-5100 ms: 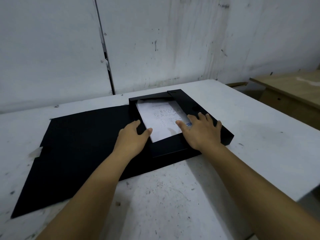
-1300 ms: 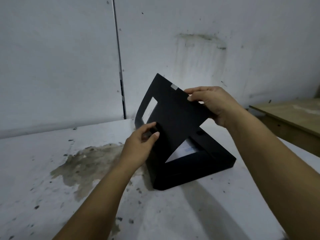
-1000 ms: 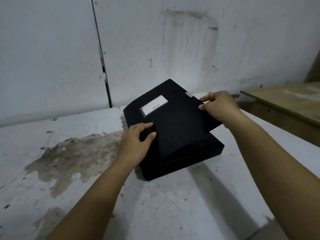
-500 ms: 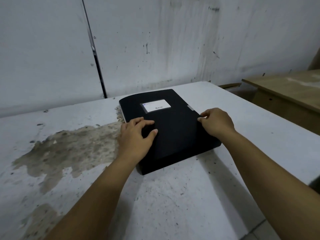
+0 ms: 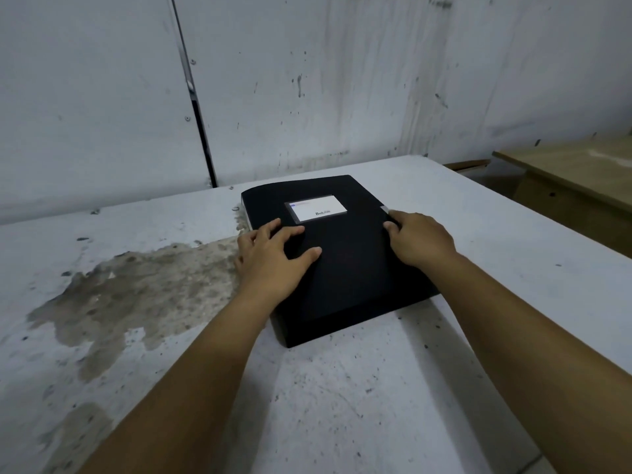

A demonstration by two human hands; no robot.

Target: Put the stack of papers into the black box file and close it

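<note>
The black box file (image 5: 345, 268) lies flat and closed on the white table (image 5: 376, 388), its lid down, a white label (image 5: 316, 208) near its far end. My left hand (image 5: 273, 254) rests palm down on the lid's left side with fingers spread. My right hand (image 5: 419, 239) presses on the lid's right edge, fingertips curled beside a small grey tab (image 5: 384, 209). The papers are hidden inside the file.
A large brownish stain (image 5: 136, 292) covers the table left of the file. A scuffed white wall (image 5: 307, 80) stands right behind the table. A wooden bench (image 5: 578, 186) sits lower at the far right, past the table's right edge.
The lid, held half raised a second ago, has come down flat onto the box. Both hands followed it down and now lie on the closed cover.
</note>
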